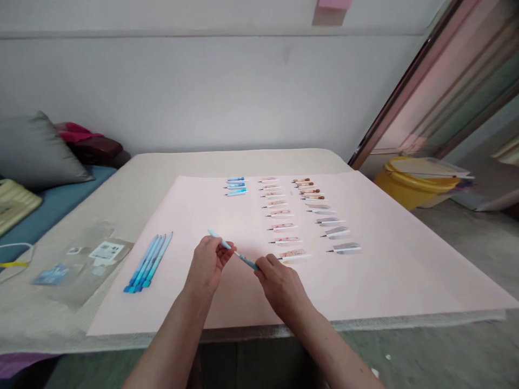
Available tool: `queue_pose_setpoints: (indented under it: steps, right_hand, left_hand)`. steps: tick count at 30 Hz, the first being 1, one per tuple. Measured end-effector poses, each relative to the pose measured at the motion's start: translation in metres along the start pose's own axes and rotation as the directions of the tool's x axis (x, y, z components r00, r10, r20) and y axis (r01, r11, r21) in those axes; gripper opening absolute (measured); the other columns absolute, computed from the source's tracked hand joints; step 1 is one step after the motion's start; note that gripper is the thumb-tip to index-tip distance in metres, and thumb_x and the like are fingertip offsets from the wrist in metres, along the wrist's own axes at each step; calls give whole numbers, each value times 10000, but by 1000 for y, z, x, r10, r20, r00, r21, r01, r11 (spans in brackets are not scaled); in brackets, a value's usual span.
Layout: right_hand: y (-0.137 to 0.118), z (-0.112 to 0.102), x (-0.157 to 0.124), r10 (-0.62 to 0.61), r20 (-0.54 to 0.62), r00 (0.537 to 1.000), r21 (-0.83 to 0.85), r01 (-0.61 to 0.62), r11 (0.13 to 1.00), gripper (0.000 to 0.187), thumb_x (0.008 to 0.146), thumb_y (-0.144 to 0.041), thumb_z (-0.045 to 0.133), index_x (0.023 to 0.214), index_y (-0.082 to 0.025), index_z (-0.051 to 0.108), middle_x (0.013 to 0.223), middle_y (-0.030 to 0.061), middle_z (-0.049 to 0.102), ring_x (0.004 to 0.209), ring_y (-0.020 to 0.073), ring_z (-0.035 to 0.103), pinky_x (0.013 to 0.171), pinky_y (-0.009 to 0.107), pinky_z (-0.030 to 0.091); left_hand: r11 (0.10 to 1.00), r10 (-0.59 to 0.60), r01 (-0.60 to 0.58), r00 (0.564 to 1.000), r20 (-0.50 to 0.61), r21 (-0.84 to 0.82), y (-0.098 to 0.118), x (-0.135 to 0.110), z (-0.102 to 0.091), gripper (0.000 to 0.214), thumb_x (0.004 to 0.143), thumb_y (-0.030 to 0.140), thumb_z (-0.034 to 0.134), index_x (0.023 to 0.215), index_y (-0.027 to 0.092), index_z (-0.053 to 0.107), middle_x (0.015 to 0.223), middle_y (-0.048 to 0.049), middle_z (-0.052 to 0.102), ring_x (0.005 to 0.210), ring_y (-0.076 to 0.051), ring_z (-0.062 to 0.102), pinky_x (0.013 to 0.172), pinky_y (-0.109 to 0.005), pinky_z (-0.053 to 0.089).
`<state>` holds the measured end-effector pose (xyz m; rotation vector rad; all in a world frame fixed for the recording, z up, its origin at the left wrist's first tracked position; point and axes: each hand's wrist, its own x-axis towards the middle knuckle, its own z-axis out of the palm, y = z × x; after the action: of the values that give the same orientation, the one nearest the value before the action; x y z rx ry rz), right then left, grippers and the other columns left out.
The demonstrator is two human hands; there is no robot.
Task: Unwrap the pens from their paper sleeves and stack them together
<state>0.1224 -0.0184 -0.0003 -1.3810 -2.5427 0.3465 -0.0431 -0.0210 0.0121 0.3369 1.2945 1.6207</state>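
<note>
Both hands hold one light blue pen [233, 249] just above a pale pink sheet [385, 270]. My left hand [207, 265] pinches the pen's barrel near its upper end. My right hand [279, 283] grips the lower, darker blue end. A bundle of similar blue pens [148, 262] lies to the left on the sheet. Beyond my hands lie three columns of small parts: blue caps [235, 186], pink patterned pieces [280, 219] and grey and brown pieces [324, 213].
A clear plastic bag with labels [87, 259] lies on the beige table cover at left. A grey cushion [36, 151] and a red cloth rest on a blue bench at far left. At right stands a yellow bucket [413, 181], on the floor.
</note>
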Motion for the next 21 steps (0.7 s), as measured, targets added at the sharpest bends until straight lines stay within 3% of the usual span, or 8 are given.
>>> queue_pose_setpoints:
  steps: [7,13,21]
  right_hand:
    - [-2,-3,-1,-3,1,1000,40,3,999,50,861,-207,503,887,-206,545,856,3,546,623,110,532,503,256,234]
    - [-8,-6,-1,35,-37,999,161,-29,987,87,851,-169,505,803,-172,578,803,12,528,653,108,528,558,226,292]
    - [-7,-7,0,19,-67,998,194,-6,981,130,834,-161,509,734,-169,591,750,1,514,636,97,508,574,213,304]
  left_hand:
    - [999,7,-8,1000,28,54,-2,-7,4,84,714,202,576,694,164,504,666,-47,621,661,-139,611,621,-255,506]
    - [980,13,-28,997,76,195,-8,-13,4,142,715,297,583,757,169,539,834,-99,668,803,-186,617,674,-304,483]
    - [984,21,-40,994,110,174,-9,-15,6,145,724,307,573,753,171,534,815,-100,668,812,-200,619,720,-344,479]
